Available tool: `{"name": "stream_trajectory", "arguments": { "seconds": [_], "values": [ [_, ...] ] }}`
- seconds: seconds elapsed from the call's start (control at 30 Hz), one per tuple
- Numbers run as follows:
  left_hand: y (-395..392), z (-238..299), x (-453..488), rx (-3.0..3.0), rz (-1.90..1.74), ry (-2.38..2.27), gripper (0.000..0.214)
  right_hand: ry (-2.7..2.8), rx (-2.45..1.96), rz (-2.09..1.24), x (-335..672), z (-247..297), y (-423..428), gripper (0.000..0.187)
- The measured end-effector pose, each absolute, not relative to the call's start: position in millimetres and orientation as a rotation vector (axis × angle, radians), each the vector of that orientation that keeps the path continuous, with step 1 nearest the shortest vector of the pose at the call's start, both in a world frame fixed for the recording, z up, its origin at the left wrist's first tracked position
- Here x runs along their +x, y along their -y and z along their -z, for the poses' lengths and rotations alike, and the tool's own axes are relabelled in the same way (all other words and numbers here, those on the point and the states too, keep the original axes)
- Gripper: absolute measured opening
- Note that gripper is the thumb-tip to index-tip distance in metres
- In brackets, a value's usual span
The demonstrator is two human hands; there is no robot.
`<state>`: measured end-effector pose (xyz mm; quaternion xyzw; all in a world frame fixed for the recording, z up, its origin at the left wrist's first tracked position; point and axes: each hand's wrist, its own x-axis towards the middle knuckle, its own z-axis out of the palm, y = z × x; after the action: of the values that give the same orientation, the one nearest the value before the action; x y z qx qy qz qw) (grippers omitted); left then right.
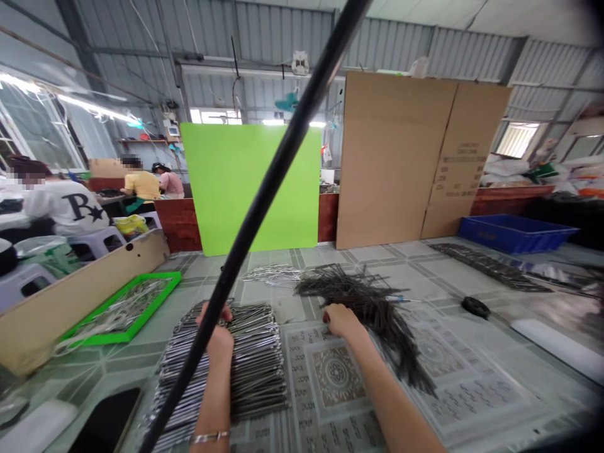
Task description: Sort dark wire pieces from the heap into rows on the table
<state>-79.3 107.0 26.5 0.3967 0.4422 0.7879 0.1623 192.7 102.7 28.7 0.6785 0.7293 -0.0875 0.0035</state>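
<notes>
My left hand (218, 333) rests on top of a stacked pile of thin metal rods (250, 371), fingers curled over its far edge; a black bar close to the camera crosses in front of it. My right hand (340, 319) is closed at the near edge of a loose heap of dark rods (372, 302), knuckles toward me. What its fingers hold is hidden. A small bunch of shiny rods (274, 273) lies farther back between the two heaps.
A green tray (155, 302) with metal parts sits at left beside a long cardboard box (70, 289). A blue bin (516, 231), a green board (250, 189) and cardboard sheets (391, 157) stand behind. More rods (491, 264) lie at right. Other people sit far left.
</notes>
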Motion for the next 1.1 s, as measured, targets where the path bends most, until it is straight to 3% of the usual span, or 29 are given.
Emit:
{"name": "stream_trajectory", "arguments": {
  "seconds": [0.37,0.63,0.83,0.97,1.1],
  "values": [
    [-113,-17,-85,1.214,-2.148,-1.307,0.08,-2.242,2.295,0.078,187,-23,-95,0.031],
    [-95,-33,-67,1.265,-2.149,-1.406,0.056,-2.273,2.293,0.004,187,-16,-102,0.028],
    [-93,-38,-63,1.275,-2.146,-1.429,0.068,-2.294,2.322,-0.018,188,-11,-107,0.025],
    [-97,-35,-66,1.293,-2.136,-1.436,0.067,-2.304,2.363,-0.041,188,-10,-109,0.032],
    [-97,-33,-68,1.298,-2.119,-1.438,0.063,-2.294,2.386,-0.017,189,-13,-111,0.027]
  ]
}}
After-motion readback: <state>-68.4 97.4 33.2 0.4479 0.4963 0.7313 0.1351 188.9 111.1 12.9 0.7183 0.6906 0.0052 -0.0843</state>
